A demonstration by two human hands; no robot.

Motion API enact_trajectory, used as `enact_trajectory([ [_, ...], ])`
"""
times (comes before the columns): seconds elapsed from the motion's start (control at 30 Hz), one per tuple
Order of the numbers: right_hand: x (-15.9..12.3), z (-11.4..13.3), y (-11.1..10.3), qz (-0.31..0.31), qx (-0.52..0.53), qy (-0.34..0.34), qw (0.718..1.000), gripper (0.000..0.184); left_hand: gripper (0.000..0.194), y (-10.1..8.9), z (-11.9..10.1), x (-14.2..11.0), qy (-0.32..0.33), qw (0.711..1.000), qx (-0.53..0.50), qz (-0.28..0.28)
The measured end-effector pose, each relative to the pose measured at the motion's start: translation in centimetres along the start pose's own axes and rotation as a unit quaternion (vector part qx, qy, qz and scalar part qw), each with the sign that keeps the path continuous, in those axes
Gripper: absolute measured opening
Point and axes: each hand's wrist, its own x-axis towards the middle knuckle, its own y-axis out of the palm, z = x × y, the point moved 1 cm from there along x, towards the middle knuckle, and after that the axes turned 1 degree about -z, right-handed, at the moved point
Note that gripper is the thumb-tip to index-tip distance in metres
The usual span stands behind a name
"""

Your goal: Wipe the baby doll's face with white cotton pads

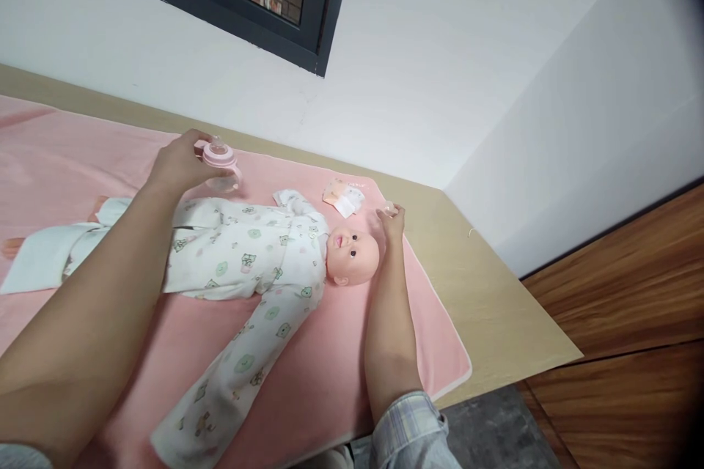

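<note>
My left hand is closed round a baby bottle with a pink collar, a pink handle and a clear teat on top. The bottle is upright, over the far side of the doll's body. Beyond the doll's head, my right hand pinches a small clear cap between its fingertips. Between the hands a baby doll lies on its back in a white patterned outfit, its head toward my right forearm. One long sleeve stretches toward me.
A pink blanket covers much of the wooden table. On it, past the doll's head, lies a small folded printed cloth or packet. A white wall with a dark-framed window stands behind; wood-grain panels are at the right.
</note>
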Motion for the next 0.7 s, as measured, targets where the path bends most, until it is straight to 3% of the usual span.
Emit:
enact_trajectory([
  [0.1,0.5,1.7,-0.6,0.012,0.103,0.025,0.994,0.066,0.087,-0.4,-1.9,-0.1,0.025,0.991,-0.116,-0.059],
  [0.2,0.0,4.5,-1.4,0.063,0.193,-0.005,0.979,0.058,0.083,-0.9,-4.0,-0.3,0.027,0.966,-0.227,-0.119],
  [0.27,-0.8,6.6,-2.1,0.087,0.206,-0.055,0.973,0.059,0.079,-1.0,-5.6,-0.7,0.048,0.952,-0.281,-0.109],
  [0.37,-2.8,10.1,-3.0,0.142,0.200,-0.150,0.958,0.060,0.076,-0.6,-8.1,-1.7,0.078,0.943,-0.321,-0.047],
  [0.53,-8.5,16.0,-3.3,0.215,0.188,-0.309,0.907,0.062,0.074,0.7,-12.4,-4.7,0.172,0.955,-0.233,0.065],
  [0.6,-10.9,17.6,-2.9,0.213,0.192,-0.356,0.889,0.062,0.075,0.9,-13.7,-6.1,0.207,0.963,-0.162,0.062],
  [0.7,-13.1,18.7,-2.0,0.210,0.188,-0.369,0.886,0.057,0.075,0.7,-15.0,-7.8,0.226,0.969,-0.085,0.053],
])
